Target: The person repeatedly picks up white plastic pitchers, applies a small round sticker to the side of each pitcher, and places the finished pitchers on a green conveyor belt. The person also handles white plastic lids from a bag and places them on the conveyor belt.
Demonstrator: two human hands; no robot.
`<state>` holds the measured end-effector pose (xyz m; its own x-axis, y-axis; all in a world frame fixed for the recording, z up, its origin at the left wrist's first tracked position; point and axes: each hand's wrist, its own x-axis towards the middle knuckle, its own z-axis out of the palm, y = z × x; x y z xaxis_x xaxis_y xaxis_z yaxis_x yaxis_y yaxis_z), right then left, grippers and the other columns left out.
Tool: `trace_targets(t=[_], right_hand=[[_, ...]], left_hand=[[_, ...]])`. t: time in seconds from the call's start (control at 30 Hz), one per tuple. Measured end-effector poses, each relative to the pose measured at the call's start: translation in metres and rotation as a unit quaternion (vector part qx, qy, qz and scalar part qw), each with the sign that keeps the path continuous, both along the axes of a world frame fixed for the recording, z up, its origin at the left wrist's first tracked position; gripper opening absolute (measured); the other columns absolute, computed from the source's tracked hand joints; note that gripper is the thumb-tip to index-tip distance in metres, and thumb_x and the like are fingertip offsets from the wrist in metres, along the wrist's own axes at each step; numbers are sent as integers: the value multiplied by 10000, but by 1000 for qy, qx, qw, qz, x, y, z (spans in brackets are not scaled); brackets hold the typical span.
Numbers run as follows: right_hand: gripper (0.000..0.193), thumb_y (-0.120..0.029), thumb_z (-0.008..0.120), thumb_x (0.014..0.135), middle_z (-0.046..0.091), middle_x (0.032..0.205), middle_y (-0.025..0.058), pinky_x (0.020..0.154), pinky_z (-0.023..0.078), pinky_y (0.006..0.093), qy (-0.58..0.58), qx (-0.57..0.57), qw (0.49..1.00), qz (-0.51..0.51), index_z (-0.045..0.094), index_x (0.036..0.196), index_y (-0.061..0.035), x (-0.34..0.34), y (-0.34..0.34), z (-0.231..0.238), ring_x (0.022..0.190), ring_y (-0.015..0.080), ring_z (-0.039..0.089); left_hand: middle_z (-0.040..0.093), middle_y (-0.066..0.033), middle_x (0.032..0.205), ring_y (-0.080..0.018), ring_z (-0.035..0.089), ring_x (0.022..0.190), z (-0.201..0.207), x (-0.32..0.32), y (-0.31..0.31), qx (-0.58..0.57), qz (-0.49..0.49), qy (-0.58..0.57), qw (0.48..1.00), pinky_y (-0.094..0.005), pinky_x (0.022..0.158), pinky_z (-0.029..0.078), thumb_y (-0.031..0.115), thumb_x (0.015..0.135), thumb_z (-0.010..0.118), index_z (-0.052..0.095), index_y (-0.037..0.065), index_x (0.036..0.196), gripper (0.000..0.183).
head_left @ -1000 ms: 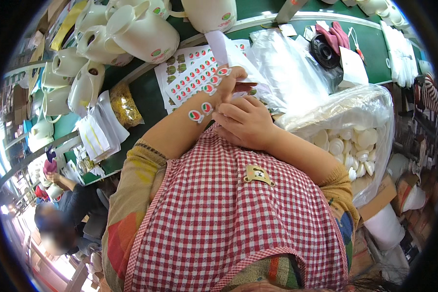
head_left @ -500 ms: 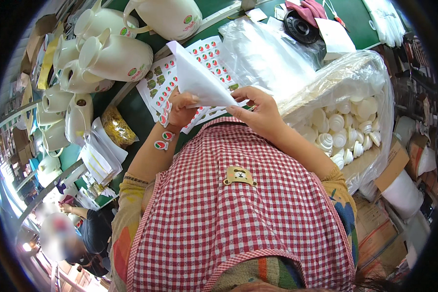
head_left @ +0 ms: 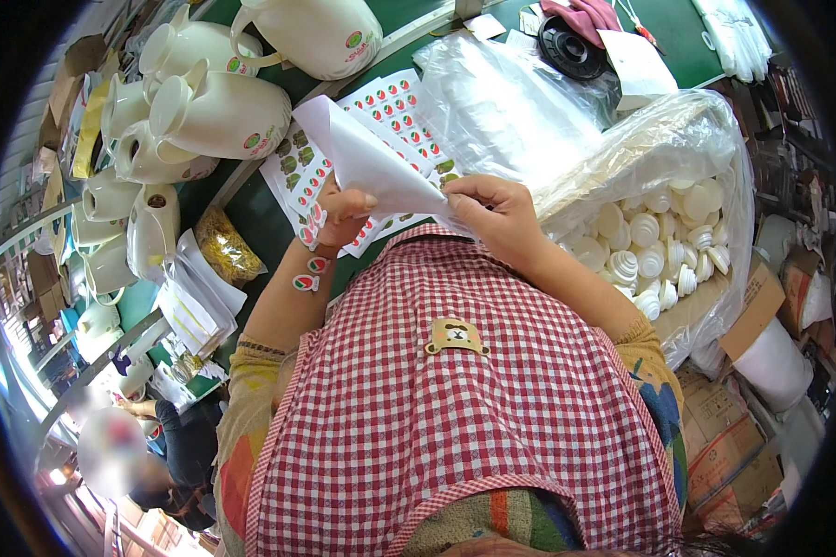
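Observation:
A white sheet point(head_left: 381, 172), curled with its plain back up, is held above the table. My left hand point(head_left: 346, 212) is closed on its left edge, thumb on top. At the sheet's lower right corner my right hand point(head_left: 500, 215) pinches it between thumb and fingers. Beneath lie printed sticker sheets point(head_left: 401, 110) with rows of small red and green round stickers and some darker green ones. Several loose stickers point(head_left: 306, 282) cling to my left wrist and forearm. What is printed on the held sheet's underside is hidden.
Cream-coloured jugs point(head_left: 223, 111) stand in a group at the left. A bag of yellow bits point(head_left: 225, 246) lies by stacked papers point(head_left: 195, 297). On the right, a plastic-lined box point(head_left: 729, 223) holds white stoppers point(head_left: 646, 227). Clear plastic bags point(head_left: 502, 102) and a black disc point(head_left: 571, 51) lie behind.
The sheet's raised upper corner has swung left and lower, and the sheet lies flatter. My right fingers have drawn together at its corner. My left hand has moved slightly.

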<state>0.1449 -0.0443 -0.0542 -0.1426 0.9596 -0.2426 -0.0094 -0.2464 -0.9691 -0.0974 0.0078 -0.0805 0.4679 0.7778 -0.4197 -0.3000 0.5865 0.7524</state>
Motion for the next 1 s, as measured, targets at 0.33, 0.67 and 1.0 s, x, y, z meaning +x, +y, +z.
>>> trace_targets(t=[0.33,0.67,1.0], right_hand=[[82,-53,650,831,666,776,70,620,472,251,-126,173,972,-99,691,871,7,20,24,8,689,122,609],[84,-33,710,727,623,688,74,558,470,317,-307,389,864,-86,657,791,-49,8,43,-5,601,231,597],[178,-136,727,715,636,780,7,617,465,312,-352,502,790,6,653,876,-117,-14,46,1,692,181,611]], left_hand=[[619,-149,1148,-274,617,1018,-16,-79,3,9,20,93,995,-393,824,519,202,685,686,502,-3,1263,641],[643,-68,1042,-138,596,897,-13,-100,-4,-10,38,381,924,-258,782,462,258,823,694,601,15,1154,421],[649,-87,1035,-148,612,974,38,42,-8,34,-13,125,991,-287,935,465,200,944,556,611,-7,1145,294]])
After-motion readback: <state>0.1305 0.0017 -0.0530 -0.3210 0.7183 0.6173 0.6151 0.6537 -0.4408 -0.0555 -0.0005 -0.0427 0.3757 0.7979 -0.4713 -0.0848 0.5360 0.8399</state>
